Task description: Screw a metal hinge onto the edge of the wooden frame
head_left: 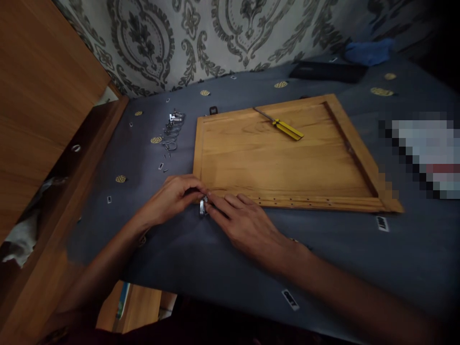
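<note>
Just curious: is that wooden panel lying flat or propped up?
Flat: the wooden panel rests on the grey cloth, a screwdriver lying on it.

You have bare cloth (323, 249) in front of the wooden panel (280, 158). Loose metal rings (171, 132) clutter its left; a screwdriver (283, 127) lies on it.

Small silvery metal fitting (203, 206) — upright against the near-left corner of the flat-lying wooden panel (280, 158).

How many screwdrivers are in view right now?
1. A yellow-handled screwdriver lies on the wooden panel, near its far edge. Part of the right side is blurred out, so another could be hidden there.
</note>
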### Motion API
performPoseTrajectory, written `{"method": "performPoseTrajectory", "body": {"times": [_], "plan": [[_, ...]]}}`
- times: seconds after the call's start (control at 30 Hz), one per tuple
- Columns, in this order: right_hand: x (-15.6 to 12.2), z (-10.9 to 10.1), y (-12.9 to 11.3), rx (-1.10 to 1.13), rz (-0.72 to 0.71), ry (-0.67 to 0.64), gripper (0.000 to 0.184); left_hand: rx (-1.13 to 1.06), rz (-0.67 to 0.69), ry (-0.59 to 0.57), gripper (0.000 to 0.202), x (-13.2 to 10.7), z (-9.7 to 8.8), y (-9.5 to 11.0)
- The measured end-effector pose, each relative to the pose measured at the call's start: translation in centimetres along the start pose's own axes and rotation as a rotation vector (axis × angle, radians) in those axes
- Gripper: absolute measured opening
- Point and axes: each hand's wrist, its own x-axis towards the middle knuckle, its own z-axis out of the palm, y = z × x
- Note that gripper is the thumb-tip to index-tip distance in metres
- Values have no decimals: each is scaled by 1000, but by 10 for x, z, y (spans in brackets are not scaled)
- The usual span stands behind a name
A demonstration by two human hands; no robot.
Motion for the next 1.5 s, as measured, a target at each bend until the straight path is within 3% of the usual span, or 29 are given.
{"method": "performPoseTrajectory", "body": {"times": [0.6, 1.5], "plan": [[0, -1, 0, -27, 10, -32, 35, 76, -26, -23, 7, 4, -2, 5], [0, 1, 0, 6, 19, -44, 34, -28, -20, -30, 9, 3, -4, 3]]}}
